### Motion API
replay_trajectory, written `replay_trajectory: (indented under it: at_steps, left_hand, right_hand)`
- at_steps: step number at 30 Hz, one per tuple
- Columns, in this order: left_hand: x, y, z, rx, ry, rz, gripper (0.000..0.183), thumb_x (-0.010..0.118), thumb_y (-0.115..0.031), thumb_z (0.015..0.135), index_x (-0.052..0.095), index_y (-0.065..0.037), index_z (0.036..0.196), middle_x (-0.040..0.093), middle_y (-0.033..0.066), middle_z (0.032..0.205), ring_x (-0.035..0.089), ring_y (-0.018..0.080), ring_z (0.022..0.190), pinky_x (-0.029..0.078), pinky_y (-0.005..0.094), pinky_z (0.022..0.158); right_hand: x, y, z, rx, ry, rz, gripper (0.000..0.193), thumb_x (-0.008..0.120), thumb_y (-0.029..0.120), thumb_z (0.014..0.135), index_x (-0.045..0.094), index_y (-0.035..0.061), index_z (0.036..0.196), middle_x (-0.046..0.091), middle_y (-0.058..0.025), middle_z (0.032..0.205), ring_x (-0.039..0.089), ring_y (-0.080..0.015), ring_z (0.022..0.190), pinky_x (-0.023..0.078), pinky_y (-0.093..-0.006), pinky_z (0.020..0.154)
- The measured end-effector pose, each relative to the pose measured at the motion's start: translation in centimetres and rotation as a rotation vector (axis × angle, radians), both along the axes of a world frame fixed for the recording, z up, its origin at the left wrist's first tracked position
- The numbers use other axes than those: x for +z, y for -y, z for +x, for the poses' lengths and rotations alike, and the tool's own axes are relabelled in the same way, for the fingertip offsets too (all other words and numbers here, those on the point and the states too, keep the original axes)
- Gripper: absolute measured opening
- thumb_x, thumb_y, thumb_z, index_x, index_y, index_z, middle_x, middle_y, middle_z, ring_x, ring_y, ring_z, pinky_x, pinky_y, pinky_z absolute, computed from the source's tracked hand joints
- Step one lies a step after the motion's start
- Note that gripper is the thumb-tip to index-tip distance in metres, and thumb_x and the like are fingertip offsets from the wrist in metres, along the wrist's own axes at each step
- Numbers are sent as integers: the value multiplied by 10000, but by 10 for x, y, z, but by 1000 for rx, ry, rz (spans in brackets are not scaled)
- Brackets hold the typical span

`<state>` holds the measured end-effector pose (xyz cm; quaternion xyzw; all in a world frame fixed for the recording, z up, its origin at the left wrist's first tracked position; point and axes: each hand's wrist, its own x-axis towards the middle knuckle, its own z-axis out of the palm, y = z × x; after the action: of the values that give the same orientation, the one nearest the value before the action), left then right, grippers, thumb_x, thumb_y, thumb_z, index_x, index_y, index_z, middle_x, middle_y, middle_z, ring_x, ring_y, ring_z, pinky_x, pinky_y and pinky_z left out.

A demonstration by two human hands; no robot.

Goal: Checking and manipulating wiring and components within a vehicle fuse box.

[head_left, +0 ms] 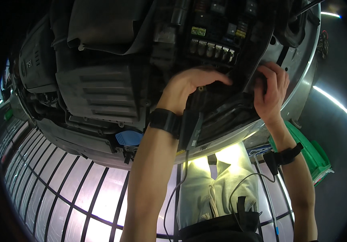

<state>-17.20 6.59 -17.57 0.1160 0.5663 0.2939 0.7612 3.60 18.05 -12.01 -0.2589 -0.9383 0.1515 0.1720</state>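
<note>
My left hand [199, 78] reaches into the engine bay just below the fuse box [213, 34], whose cover is off. Its visible fingers stretch to the right, and the rest are hidden in the dark gap. A small brass-coloured bolt [200, 88] shows by the wrist. On the right, my right hand [273, 90] bends its fingers at the edge of a black plastic panel [258, 52] beside the fender [300, 60]. Thumb and fingertips meet the panel's edge there; what lies behind them is hidden.
A ribbed black box [94, 92] and an engine cover [36, 66] fill the left of the bay. Near the front edge sits a blue cap [129, 138]. A green bin [312, 155] stands right of my forearm. Cables hang from the black bands [165, 123] on my wrists.
</note>
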Motion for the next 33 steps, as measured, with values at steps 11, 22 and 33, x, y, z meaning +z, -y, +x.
replay_trajectory:
  at_steps: [11, 22, 33]
  left_hand:
    - [7, 7, 6, 127, -35, 113, 450, 829, -361, 828, 787, -109, 1198, 747, 39, 1211, 609, 160, 1172, 411, 311, 1045]
    - [-6, 16, 4, -9, -103, 178, 470, 719, -251, 910, 690, -72, 1344, 694, 69, 1317, 567, 189, 1273, 396, 332, 1095]
    - [0, 15, 9, 38, -188, 120, 492, 681, -259, 910, 692, -66, 1363, 674, 90, 1387, 556, 219, 1316, 372, 335, 1121]
  right_hand:
    - [-1, 2, -1, -1, 0, -3, 418, 643, -5, 789, 644, 95, 1196, 615, -89, 1240, 560, -335, 1136, 392, -464, 1030]
    - [1, 0, -1, -5, -4, -9, 426, 650, 3, 788, 650, 103, 1202, 615, -86, 1235, 560, -330, 1134, 395, -459, 1022]
    - [0, 0, -1, -5, 4, -6, 435, 653, 0, 782, 648, 105, 1204, 614, -84, 1245, 559, -329, 1139, 393, -463, 1027]
